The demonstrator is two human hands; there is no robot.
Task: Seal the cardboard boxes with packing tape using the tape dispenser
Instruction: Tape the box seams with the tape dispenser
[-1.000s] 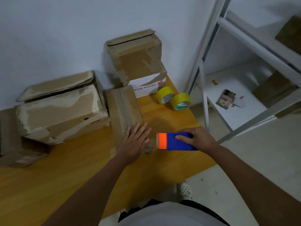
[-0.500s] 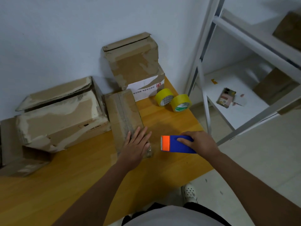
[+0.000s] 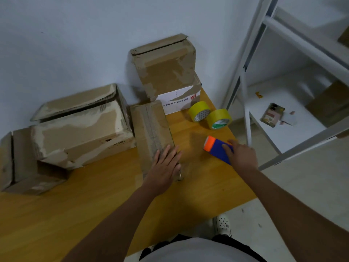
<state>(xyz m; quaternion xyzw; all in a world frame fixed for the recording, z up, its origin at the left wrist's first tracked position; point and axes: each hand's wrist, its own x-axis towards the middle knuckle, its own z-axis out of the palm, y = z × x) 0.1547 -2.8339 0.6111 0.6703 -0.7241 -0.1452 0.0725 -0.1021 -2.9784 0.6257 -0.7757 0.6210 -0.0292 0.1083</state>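
Observation:
A narrow flat cardboard box (image 3: 151,129) lies on the wooden table (image 3: 75,214), with a strip of tape along its top seam. My left hand (image 3: 166,165) rests flat on its near end, fingers straight. To the right, my right hand (image 3: 240,156) grips a blue tape dispenser (image 3: 217,148) with an orange front, tilted, its orange end pointing away to the left over the table. Two yellow tape rolls (image 3: 209,115) stand behind it.
A large worn box (image 3: 81,129) sits left of the narrow one, a smaller box (image 3: 22,163) at the far left, and a tall box (image 3: 166,72) against the wall. A white metal shelf rack (image 3: 283,82) stands right of the table edge.
My right hand has carried the dispenser away from the narrow box, to the right and farther back, and turned it at an angle. My left hand stays on the box.

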